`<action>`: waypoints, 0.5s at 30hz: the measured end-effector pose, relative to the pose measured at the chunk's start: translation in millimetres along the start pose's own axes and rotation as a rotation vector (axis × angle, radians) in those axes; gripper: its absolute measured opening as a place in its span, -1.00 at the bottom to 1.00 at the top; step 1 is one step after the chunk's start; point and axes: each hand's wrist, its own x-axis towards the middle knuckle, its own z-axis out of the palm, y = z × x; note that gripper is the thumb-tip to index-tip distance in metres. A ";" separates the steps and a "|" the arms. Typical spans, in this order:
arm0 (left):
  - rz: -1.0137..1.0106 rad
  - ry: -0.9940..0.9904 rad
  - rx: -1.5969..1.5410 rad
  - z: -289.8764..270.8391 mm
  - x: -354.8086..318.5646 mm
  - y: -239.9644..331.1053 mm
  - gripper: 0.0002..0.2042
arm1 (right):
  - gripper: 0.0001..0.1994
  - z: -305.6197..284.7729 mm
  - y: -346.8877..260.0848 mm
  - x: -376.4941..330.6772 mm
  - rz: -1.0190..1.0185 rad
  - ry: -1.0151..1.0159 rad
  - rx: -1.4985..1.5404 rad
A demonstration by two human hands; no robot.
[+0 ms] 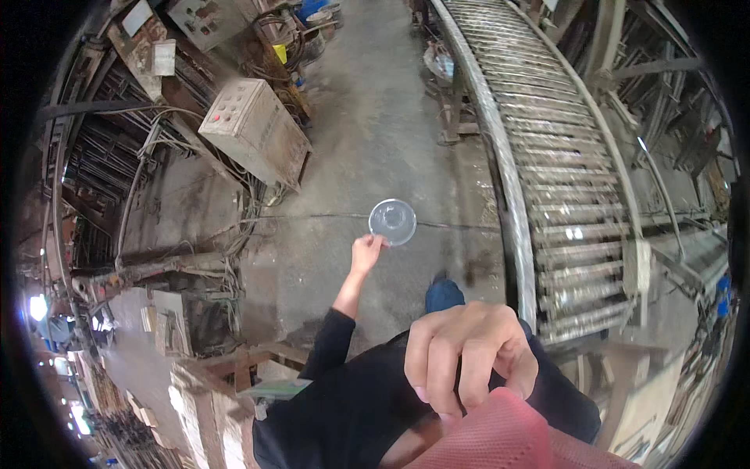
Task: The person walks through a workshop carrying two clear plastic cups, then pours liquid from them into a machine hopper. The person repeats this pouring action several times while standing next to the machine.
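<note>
The left hand (366,254) pinches the rim of a clear round plastic lid (393,222), held out flat over the concrete floor (367,133). The right hand (469,356), fingers curled together, grips pink mesh fabric (508,438) close below.

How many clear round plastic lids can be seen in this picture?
1. The clear round lid is held at its edge by the left hand, out over the concrete floor, left of the roller conveyor. Others may be hidden in the clutter.
</note>
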 end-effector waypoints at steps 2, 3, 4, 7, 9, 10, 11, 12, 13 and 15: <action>-0.010 0.007 0.080 4.4 85.9 -18.6 -0.72 | -0.78 -82.1 5.4 23.0 0.022 0.015 -0.022; 0.004 0.051 0.155 5.8 124.1 -28.9 -0.71 | -0.79 -123.8 6.6 35.7 0.048 0.016 -0.026; -0.010 0.078 0.227 5.0 165.2 -38.2 -0.71 | -0.80 -166.9 6.5 50.2 0.056 0.013 -0.034; -0.243 -0.017 0.494 -23.6 252.0 -50.6 -0.65 | -0.83 -287.9 3.4 117.9 0.043 0.004 -0.046; -0.505 -0.170 0.606 -19.1 298.2 -53.7 -0.61 | -0.84 -370.2 3.1 167.3 0.071 -0.011 -0.066; -0.582 -0.149 0.538 -33.8 313.4 -53.1 -0.60 | -0.85 -407.1 7.8 193.5 0.079 -0.013 -0.050; -0.648 -0.075 0.628 -51.5 329.3 -55.6 -0.59 | -0.85 -446.7 15.2 214.8 0.076 -0.007 -0.023; -0.819 -0.121 0.690 -58.2 345.4 -56.1 -0.58 | -0.85 -484.3 18.8 235.2 0.081 -0.007 -0.013; -0.812 -0.048 0.682 -66.7 364.5 -58.8 -0.58 | -0.85 -521.3 23.9 252.8 0.083 -0.006 -0.001; -0.937 0.008 0.665 -72.6 404.0 -68.2 -0.59 | -0.85 -602.4 38.9 282.7 0.095 0.016 0.034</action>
